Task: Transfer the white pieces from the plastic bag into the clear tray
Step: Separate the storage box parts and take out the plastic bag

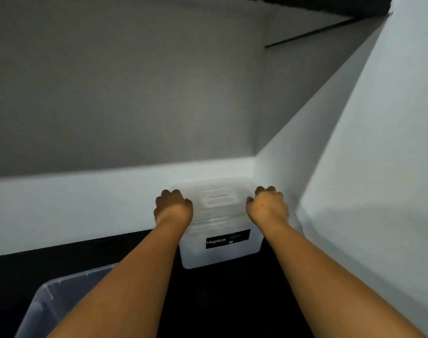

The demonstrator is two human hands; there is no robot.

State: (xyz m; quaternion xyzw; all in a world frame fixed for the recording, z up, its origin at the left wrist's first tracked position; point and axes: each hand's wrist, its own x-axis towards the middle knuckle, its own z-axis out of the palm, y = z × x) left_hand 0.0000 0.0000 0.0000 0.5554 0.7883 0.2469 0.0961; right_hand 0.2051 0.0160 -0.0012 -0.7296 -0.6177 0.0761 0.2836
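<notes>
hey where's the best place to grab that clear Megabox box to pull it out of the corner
By its two short sides near the lid edge, one hand on each, reaching from the front. The box is backed into the white corner, so only the front and sides are reachable. The left hand and right hand already grip it there.

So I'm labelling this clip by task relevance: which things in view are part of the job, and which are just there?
In the job:
- left hand and right hand, gripping the sides of the lidded clear box
- lidded clear box with a Megabox label
- No plastic bag or white pieces in view.

Just there:
- second clear container, lower left, partly seen
- white wall
</notes>
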